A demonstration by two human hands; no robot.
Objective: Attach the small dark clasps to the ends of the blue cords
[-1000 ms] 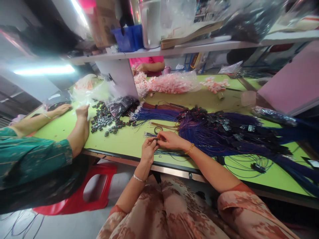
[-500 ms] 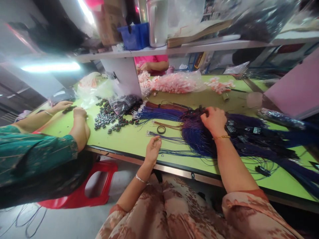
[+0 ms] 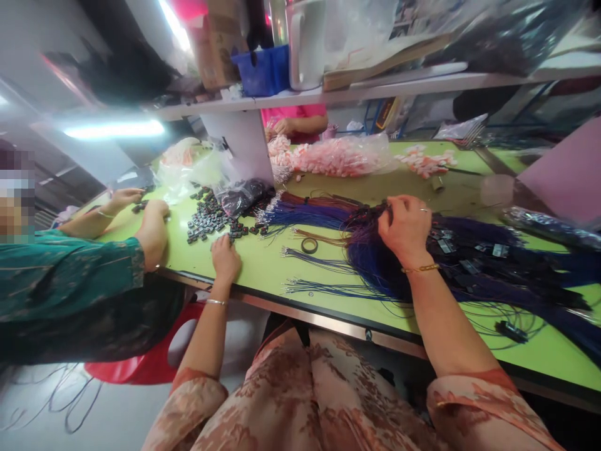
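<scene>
My left hand (image 3: 226, 259) is at the near edge of a pile of small black plastic parts (image 3: 206, 216), its fingers bent together over one of them at the fingertips. My right hand (image 3: 407, 227) is closed around a black connector (image 3: 389, 214) at the top of a thick bundle of blue and purple wires (image 3: 369, 257). The palm side and most of that connector are hidden. Thin blue wires (image 3: 323, 287) with bare metal ends fan out to the left across the green table, below a dark ring of tape (image 3: 309, 245).
More black connectors (image 3: 469, 266) lie on wires to the right. A co-worker's hands (image 3: 150, 213) are at the far left. Pink-white parts (image 3: 338, 153) in clear plastic lie beyond. A shelf (image 3: 300, 97) with a blue bin (image 3: 263, 70) crosses above. A red stool (image 3: 136, 366) stands below left.
My left hand has moved left from beside the wire ends to the black parts. The right hand stays on the wire bundle. The view has shifted slightly.
</scene>
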